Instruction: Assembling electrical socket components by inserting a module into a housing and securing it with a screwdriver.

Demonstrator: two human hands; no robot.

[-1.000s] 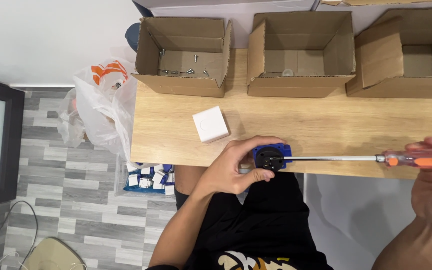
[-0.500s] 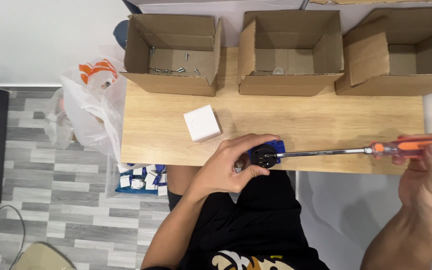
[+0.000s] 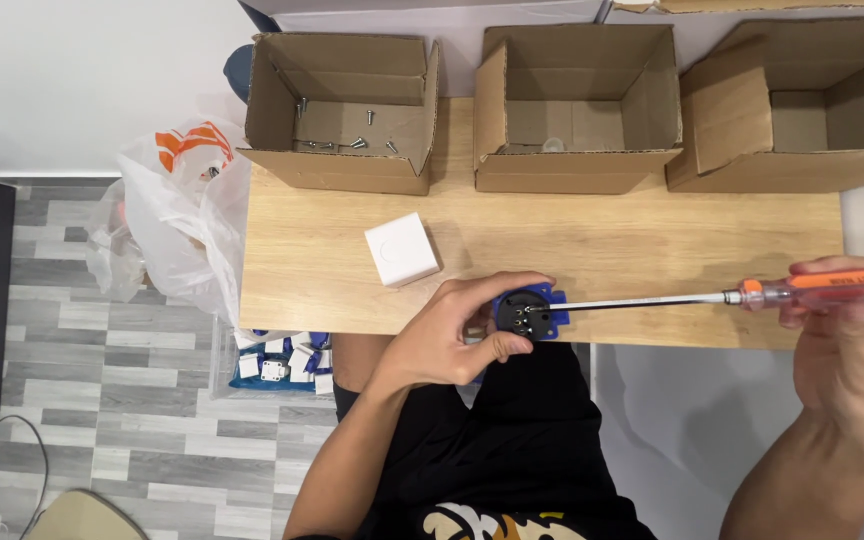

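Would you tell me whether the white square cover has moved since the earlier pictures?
No. The white square cover sits just as before, beneath the right corner of the left cardboard box; only the view shifted.

head cam | looks straight down | close over wooden table (image 3: 652, 250) edge

The person wears a black shirt (image 3: 512, 440) with a printed design in yellow and white near the bottom edge of the view. Both forearms are bare, with no sleeves reaching them. The left hand (image 3: 447, 335) and the right hand (image 3: 852, 345) are bare too: no gloves, rings, watch or wristband can be seen.
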